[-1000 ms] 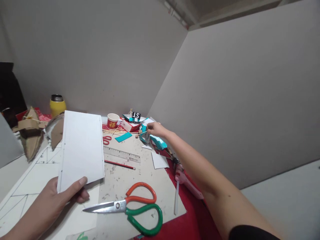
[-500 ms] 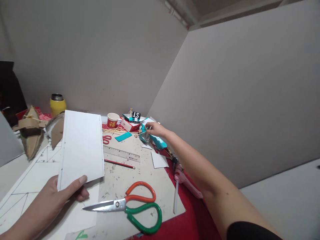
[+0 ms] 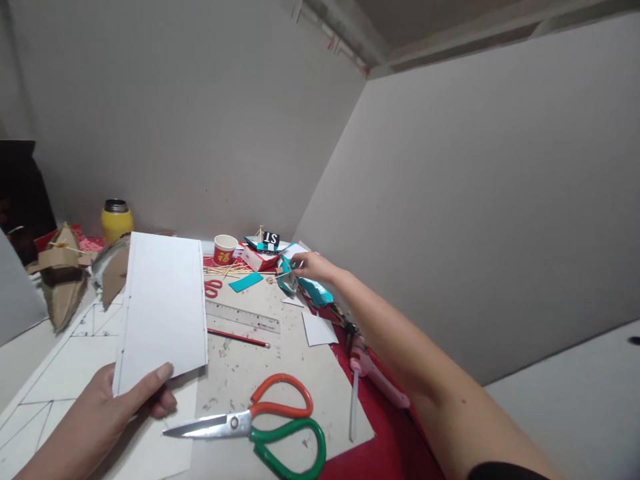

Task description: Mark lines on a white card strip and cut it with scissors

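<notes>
My left hand point(image 3: 135, 400) grips a white foam board piece point(image 3: 163, 307) by its lower edge, thumb on top, and holds it upright above the table. At the back right, my right hand point(image 3: 313, 265) reaches to a teal and silver crumpled piece point(image 3: 287, 277). Its fingers are bent and close together, and what lies between them is hidden. Another teal foil-like piece point(image 3: 317, 292) lies just below that hand. Large scissors point(image 3: 245, 423) with orange and green handles rest, blades apart, in front of me.
A ruler point(image 3: 245, 315), a red pencil point(image 3: 240, 338), red scissors point(image 3: 213, 288) and a teal strip point(image 3: 246, 282) lie mid-table. Behind are a paper cup point(image 3: 225, 251) and thin sticks point(image 3: 225, 269). A pink glue gun point(image 3: 377, 377) sits under my right arm; a yellow bottle point(image 3: 117, 223) stands left.
The whole view has tilted up slightly, so the table things sit lower. My left hand keeps the board; my right hand stays at the teal pieces with little movement.
</notes>
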Motion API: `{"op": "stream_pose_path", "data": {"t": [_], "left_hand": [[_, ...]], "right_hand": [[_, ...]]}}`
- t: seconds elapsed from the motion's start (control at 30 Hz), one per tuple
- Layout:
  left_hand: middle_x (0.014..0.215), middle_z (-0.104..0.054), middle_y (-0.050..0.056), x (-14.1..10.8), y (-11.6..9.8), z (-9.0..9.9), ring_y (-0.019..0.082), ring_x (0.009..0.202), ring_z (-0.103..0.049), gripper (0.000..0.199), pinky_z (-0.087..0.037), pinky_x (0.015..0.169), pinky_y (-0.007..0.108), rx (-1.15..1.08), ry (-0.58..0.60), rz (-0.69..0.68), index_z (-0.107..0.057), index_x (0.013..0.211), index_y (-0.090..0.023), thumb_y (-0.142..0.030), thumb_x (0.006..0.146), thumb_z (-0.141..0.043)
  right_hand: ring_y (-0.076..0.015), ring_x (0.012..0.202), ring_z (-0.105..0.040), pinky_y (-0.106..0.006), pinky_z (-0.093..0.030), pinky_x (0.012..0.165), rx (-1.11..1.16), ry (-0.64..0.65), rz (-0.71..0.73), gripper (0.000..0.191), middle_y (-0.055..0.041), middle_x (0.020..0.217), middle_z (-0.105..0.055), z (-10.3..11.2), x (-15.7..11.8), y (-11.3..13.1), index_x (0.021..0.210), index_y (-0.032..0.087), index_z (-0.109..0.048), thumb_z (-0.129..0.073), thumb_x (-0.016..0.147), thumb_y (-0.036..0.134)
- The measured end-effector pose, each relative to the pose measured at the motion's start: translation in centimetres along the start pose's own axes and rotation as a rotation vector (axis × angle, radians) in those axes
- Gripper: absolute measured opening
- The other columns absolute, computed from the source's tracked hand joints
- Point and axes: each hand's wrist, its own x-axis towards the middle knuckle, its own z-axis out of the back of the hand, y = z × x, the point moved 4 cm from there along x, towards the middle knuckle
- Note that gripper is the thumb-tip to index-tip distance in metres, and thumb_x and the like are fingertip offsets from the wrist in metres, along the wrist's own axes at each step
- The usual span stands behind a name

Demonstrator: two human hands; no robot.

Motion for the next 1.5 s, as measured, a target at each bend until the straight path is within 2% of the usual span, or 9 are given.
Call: {"op": "stream_pose_path", "data": {"t": [0.5,0.73,0.83,0.97,1.07,1.23,1.37,1.43,1.5], "left_hand": [[0.071,-0.073,0.008,-0.1,-0.6,0.1,0.031,0.078,-0.066,0.052,-0.047,0.083,0.041,0.080,-0.008,-0.019,-0.069,0.062,-0.022,-0.071,0.073,-0.055],[0.071,-0.073,0.007,-0.6,-1.1,0.1,0.027,0.075,-0.065,0.047,-0.048,0.080,0.036,0.060,-0.018,-0.075,-0.071,0.064,-0.019,-0.062,0.078,-0.058],[0.070,-0.073,0.008,-0.5,-0.9,0.0,0.024,0.071,-0.066,0.044,-0.049,0.079,0.036,-0.015,-0.007,-0.109,-0.071,0.066,-0.017,-0.058,0.078,-0.061],[0.068,-0.073,0.009,-0.5,-0.7,0.0,0.020,0.062,-0.066,0.037,-0.053,0.070,0.032,-0.233,-0.014,-0.141,-0.069,0.072,-0.014,-0.051,0.078,-0.068],[0.067,-0.073,0.008,-1.0,-1.3,0.0,0.017,0.059,-0.065,0.034,-0.054,0.065,0.029,-0.378,0.015,-0.160,-0.070,0.080,-0.012,-0.045,0.078,-0.072],[0.083,-0.075,0.011,-2.5,-3.3,0.1,0.016,0.065,-0.065,0.034,-0.054,0.062,0.026,-0.485,0.066,-0.281,-0.070,0.092,-0.010,-0.040,0.078,-0.074],[0.070,-0.072,0.008,-3.6,-4.9,0.8,0.016,0.062,-0.064,0.032,-0.052,0.060,0.025,-0.518,0.075,-0.390,-0.065,0.094,-0.011,-0.040,0.082,-0.070],[0.066,-0.071,0.007,-4.3,-5.8,1.2,0.016,0.061,-0.064,0.031,-0.052,0.059,0.025,-0.523,0.084,-0.436,-0.063,0.095,-0.012,-0.040,0.083,-0.070],[0.066,-0.072,0.007,-5.0,-6.5,1.4,0.016,0.060,-0.064,0.031,-0.052,0.060,0.026,-0.513,0.095,-0.472,-0.063,0.093,-0.012,-0.041,0.083,-0.070]], "right_hand": [[-0.0183,0.089,-0.065,-0.038,-0.055,0.078,0.011,-0.023,-0.055,0.027,-0.0070,0.110,-0.064,1.9,-2.2,0.0,0.116,0.016,-0.060,-0.058,0.095,0.033],[-0.0262,0.092,-0.064,-0.036,-0.048,0.078,0.042,-0.232,-0.093,0.032,-0.0147,0.114,-0.065,5.3,-9.2,3.0,0.118,0.015,-0.060,-0.059,0.087,0.025],[-0.0218,0.083,-0.065,-0.031,-0.050,0.073,0.151,-0.128,0.078,0.021,-0.0079,0.098,-0.070,3.9,-14.4,8.6,0.102,0.022,-0.066,-0.058,0.087,0.034],[-0.0242,0.091,-0.063,-0.034,-0.049,0.078,0.261,0.227,0.323,0.023,-0.0054,0.103,-0.068,-0.2,-20.7,16.6,0.106,0.032,-0.064,-0.061,0.083,0.027],[-0.0248,0.090,-0.062,-0.036,-0.048,0.079,0.240,0.187,0.349,0.028,-0.0077,0.102,-0.067,-2.0,-22.4,19.7,0.105,0.028,-0.061,-0.053,0.082,0.014],[-0.0250,0.090,-0.063,-0.036,-0.049,0.078,0.211,0.106,0.350,0.030,-0.0103,0.105,-0.066,-2.9,-22.8,20.4,0.105,0.023,-0.058,-0.051,0.078,0.013],[-0.0260,0.080,-0.062,-0.037,-0.046,0.068,0.226,0.011,0.304,0.024,-0.0076,0.092,-0.067,-3.6,-23.1,18.5,0.092,0.025,-0.056,-0.056,0.070,0.015],[-0.0237,0.072,-0.060,-0.036,-0.045,0.064,0.348,-0.096,0.263,0.007,-0.0052,0.082,-0.065,-3.9,-22.9,17.5,0.085,0.027,-0.052,-0.055,0.079,0.025],[-0.0212,0.061,-0.056,-0.035,-0.044,0.057,0.580,-0.212,0.208,0.017,-0.0020,0.067,-0.057,-3.7,-22.4,17.1,0.077,0.027,-0.045,-0.054,0.085,0.039]]}}
